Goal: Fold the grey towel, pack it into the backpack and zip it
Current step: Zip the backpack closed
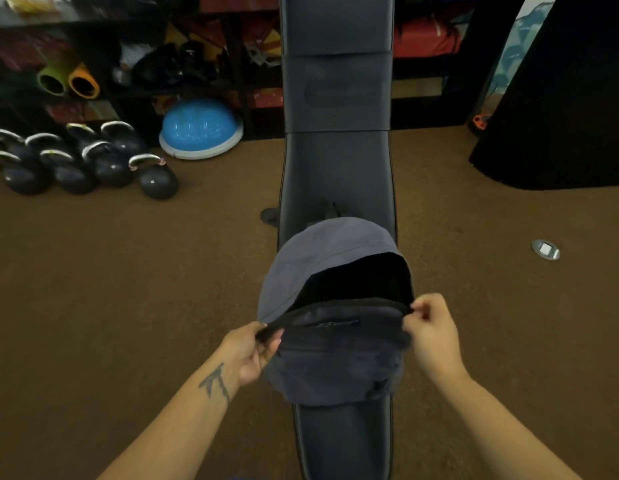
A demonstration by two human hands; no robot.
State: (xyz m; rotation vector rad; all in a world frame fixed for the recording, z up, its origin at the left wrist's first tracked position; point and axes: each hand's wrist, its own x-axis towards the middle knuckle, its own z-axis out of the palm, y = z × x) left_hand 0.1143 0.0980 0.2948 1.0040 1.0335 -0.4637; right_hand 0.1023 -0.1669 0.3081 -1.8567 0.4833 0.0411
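— How did you have your arms?
— You reached both forearms forward, wrists level, a tattoo showing on the left one.
— And the hands?
— Your left hand (250, 351) pinched with fingers curled, palm turned inward. Your right hand (434, 329) pinched between thumb and fingertips, knuckles up.

Padded black weight bench (336, 168) runs lengthwise over brown carpet floor (128, 306). Navy backpack (335, 362) lies directly on its seat pad, main compartment gaping open.
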